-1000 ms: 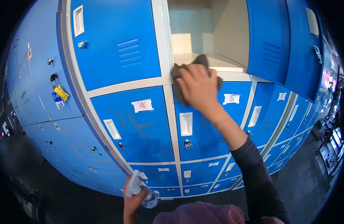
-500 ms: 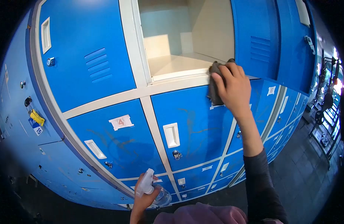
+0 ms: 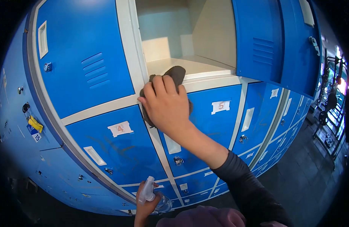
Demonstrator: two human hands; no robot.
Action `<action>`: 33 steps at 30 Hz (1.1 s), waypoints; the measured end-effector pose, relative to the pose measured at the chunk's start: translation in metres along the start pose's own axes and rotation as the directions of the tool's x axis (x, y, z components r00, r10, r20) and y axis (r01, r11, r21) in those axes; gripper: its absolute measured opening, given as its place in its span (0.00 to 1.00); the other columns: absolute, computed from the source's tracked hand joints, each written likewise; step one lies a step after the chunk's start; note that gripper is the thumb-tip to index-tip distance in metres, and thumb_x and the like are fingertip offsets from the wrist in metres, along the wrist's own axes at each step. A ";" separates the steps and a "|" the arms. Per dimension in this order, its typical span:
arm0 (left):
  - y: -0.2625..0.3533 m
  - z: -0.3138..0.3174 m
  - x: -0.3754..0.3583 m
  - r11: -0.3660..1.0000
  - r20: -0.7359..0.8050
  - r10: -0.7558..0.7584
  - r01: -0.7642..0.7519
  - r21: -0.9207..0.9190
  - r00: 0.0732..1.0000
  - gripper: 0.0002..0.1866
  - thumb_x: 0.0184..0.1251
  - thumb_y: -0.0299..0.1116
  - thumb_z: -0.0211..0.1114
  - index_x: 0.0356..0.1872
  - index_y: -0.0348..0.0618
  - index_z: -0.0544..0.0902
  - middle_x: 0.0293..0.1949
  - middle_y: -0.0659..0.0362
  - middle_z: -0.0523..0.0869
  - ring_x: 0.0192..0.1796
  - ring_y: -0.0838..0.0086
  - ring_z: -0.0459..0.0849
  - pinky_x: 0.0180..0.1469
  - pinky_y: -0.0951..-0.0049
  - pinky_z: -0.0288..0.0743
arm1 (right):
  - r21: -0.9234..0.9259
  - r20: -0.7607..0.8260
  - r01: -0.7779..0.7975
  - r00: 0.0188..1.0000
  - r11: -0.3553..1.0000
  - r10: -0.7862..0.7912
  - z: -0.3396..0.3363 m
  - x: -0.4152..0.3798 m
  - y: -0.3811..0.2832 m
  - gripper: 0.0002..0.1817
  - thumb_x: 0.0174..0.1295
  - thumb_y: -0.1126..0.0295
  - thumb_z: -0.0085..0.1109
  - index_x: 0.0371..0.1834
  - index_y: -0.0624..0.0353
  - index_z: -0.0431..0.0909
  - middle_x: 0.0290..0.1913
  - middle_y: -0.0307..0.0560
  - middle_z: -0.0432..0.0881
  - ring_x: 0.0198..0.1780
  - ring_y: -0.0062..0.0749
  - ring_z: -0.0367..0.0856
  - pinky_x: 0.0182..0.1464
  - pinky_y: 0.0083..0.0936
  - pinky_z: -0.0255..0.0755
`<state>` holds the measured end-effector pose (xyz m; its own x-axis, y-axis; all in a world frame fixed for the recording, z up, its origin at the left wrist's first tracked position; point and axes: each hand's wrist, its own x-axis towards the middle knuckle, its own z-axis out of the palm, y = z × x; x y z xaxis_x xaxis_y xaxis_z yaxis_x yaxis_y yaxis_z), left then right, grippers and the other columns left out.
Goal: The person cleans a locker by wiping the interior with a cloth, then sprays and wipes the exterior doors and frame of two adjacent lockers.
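My right hand point(image 3: 167, 104) presses a dark grey cloth point(image 3: 176, 74) against the front lower edge of an open locker compartment point(image 3: 208, 68), at its left corner. The cloth sticks out above the fingers and hangs below them over the frame. Low in the view, my left hand point(image 3: 147, 204) grips a clear spray bottle point(image 3: 164, 203) with a white nozzle point(image 3: 147, 191) by its neck. The blue locker door point(image 3: 257, 41) of the compartment stands swung out to the right. Below the shelf edge is a closed door with a number 5 label point(image 3: 220, 106).
Closed blue lockers surround the open one, including one with a number 4 label point(image 3: 120, 129). A yellow tag point(image 3: 35, 124) hangs from a lock at the left. Metal gym equipment point(image 3: 331, 109) stands on the dark floor point(image 3: 295, 170) at the right.
My right hand has slid the cloth leftward along the compartment's front edge, from its right part to its left corner, uncovering the number 5 label. My left hand still holds the spray bottle.
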<state>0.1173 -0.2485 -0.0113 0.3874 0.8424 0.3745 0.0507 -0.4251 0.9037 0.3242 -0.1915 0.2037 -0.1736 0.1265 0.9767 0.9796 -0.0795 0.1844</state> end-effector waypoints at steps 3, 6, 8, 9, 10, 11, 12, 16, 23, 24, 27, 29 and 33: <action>0.007 0.002 -0.001 0.998 0.001 -0.052 0.052 -0.034 0.999 0.25 0.48 0.20 0.68 0.52 0.38 0.75 0.43 0.58 0.80 0.43 0.75 0.79 0.44 0.75 0.72 | 0.060 0.030 -0.004 1.000 0.998 0.003 -0.005 -0.001 0.011 0.17 0.57 0.53 0.63 0.39 0.53 0.78 0.42 0.42 0.75 0.48 0.37 0.73 0.38 0.34 0.69; 0.005 0.004 -0.003 0.985 0.039 -0.142 0.145 -0.088 0.989 0.26 0.48 0.20 0.68 0.52 0.38 0.74 0.43 0.58 0.80 0.44 0.75 0.80 0.44 0.75 0.73 | 0.021 0.143 -0.065 0.988 0.998 0.061 -0.020 -0.003 0.041 0.17 0.58 0.50 0.61 0.39 0.51 0.79 0.43 0.42 0.75 0.49 0.37 0.73 0.41 0.36 0.71; 0.010 0.005 -0.003 0.992 0.046 -0.107 0.110 -0.062 0.993 0.26 0.48 0.20 0.68 0.52 0.38 0.74 0.43 0.58 0.80 0.44 0.75 0.80 0.44 0.75 0.73 | -0.045 0.148 -0.103 0.983 0.994 0.108 -0.032 -0.009 0.080 0.17 0.58 0.49 0.61 0.37 0.50 0.80 0.43 0.41 0.76 0.48 0.36 0.75 0.42 0.35 0.74; 0.012 0.005 -0.002 0.994 0.050 -0.089 0.091 -0.052 0.995 0.26 0.48 0.20 0.68 0.52 0.38 0.74 0.43 0.58 0.80 0.45 0.75 0.80 0.44 0.75 0.73 | -0.026 0.063 -0.073 0.995 0.997 0.074 -0.037 -0.015 0.105 0.16 0.58 0.50 0.62 0.36 0.51 0.80 0.41 0.42 0.77 0.45 0.39 0.76 0.40 0.35 0.74; 0.011 0.005 -0.003 0.994 0.057 -0.084 0.088 -0.065 0.995 0.25 0.48 0.20 0.68 0.52 0.38 0.74 0.43 0.58 0.80 0.45 0.75 0.80 0.45 0.75 0.73 | -0.086 0.064 -0.069 0.995 0.994 0.075 -0.045 -0.020 0.125 0.16 0.58 0.52 0.62 0.36 0.53 0.81 0.40 0.44 0.78 0.44 0.41 0.77 0.40 0.36 0.74; 0.010 0.005 -0.003 0.993 0.060 -0.078 0.083 -0.079 0.995 0.25 0.48 0.20 0.68 0.52 0.38 0.75 0.43 0.58 0.80 0.45 0.75 0.80 0.45 0.75 0.73 | -0.088 0.067 -0.122 0.990 0.989 0.128 -0.055 -0.023 0.140 0.15 0.59 0.53 0.62 0.37 0.54 0.81 0.40 0.45 0.78 0.45 0.42 0.78 0.41 0.36 0.74; 0.008 0.004 -0.004 0.993 0.063 -0.072 0.078 -0.091 0.995 0.25 0.48 0.20 0.68 0.52 0.38 0.75 0.43 0.58 0.80 0.45 0.74 0.80 0.46 0.74 0.73 | -0.017 0.072 -0.092 0.993 0.996 0.093 -0.061 -0.023 0.147 0.16 0.60 0.54 0.61 0.40 0.55 0.80 0.40 0.45 0.79 0.45 0.42 0.78 0.41 0.36 0.74; 0.001 -0.001 -0.009 0.987 0.082 -0.110 0.119 -0.106 0.991 0.25 0.48 0.20 0.68 0.52 0.38 0.75 0.43 0.58 0.80 0.48 0.73 0.80 0.47 0.73 0.72 | -0.003 0.001 -0.165 0.986 0.986 0.165 -0.058 -0.021 0.131 0.18 0.61 0.54 0.61 0.43 0.57 0.78 0.39 0.47 0.79 0.44 0.43 0.78 0.41 0.36 0.74; 0.009 -0.004 -0.013 0.989 0.100 -0.126 0.133 -0.064 0.987 0.26 0.49 0.20 0.69 0.53 0.38 0.75 0.43 0.58 0.80 0.49 0.72 0.79 0.50 0.71 0.72 | 0.188 0.130 -0.002 0.991 0.982 -0.023 -0.021 -0.001 0.034 0.19 0.55 0.53 0.65 0.43 0.52 0.79 0.41 0.46 0.75 0.46 0.42 0.75 0.42 0.36 0.74; 0.011 -0.002 -0.012 0.988 0.102 -0.123 0.131 -0.077 0.987 0.26 0.49 0.20 0.69 0.53 0.38 0.75 0.44 0.58 0.80 0.49 0.72 0.79 0.51 0.71 0.72 | 0.205 0.119 0.013 0.992 0.979 -0.038 -0.016 0.003 0.019 0.19 0.56 0.54 0.65 0.43 0.54 0.79 0.42 0.46 0.75 0.47 0.41 0.75 0.41 0.35 0.74; 0.009 0.005 -0.012 0.997 0.097 -0.064 0.067 -0.033 0.993 0.26 0.49 0.19 0.69 0.54 0.38 0.75 0.44 0.57 0.80 0.49 0.72 0.79 0.51 0.71 0.73 | 0.116 0.074 0.006 0.997 0.993 -0.014 -0.011 0.001 0.009 0.18 0.57 0.54 0.64 0.42 0.56 0.78 0.42 0.46 0.75 0.48 0.40 0.74 0.40 0.34 0.74; 0.007 0.008 -0.009 0.997 0.141 -0.055 0.062 -0.047 0.988 0.26 0.49 0.20 0.69 0.54 0.38 0.75 0.44 0.57 0.80 0.49 0.73 0.79 0.50 0.72 0.73 | 0.216 0.090 -0.014 0.996 0.976 -0.005 -0.016 -0.002 0.024 0.18 0.58 0.55 0.63 0.43 0.56 0.78 0.42 0.45 0.75 0.48 0.41 0.74 0.41 0.33 0.74; 0.015 0.012 -0.010 0.992 0.174 -0.110 0.118 -0.038 0.979 0.26 0.50 0.20 0.69 0.54 0.39 0.75 0.45 0.57 0.80 0.49 0.74 0.80 0.49 0.74 0.74 | 0.034 0.178 -0.126 0.977 0.991 0.118 -0.033 -0.007 0.081 0.16 0.61 0.55 0.60 0.42 0.56 0.80 0.42 0.44 0.76 0.48 0.41 0.75 0.41 0.36 0.75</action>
<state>0.1251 -0.2669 -0.0040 0.5335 0.8136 0.2312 0.0611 -0.3097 0.9489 0.4011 -0.2312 0.2151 -0.0361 0.2906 0.9562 0.9965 -0.0613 0.0563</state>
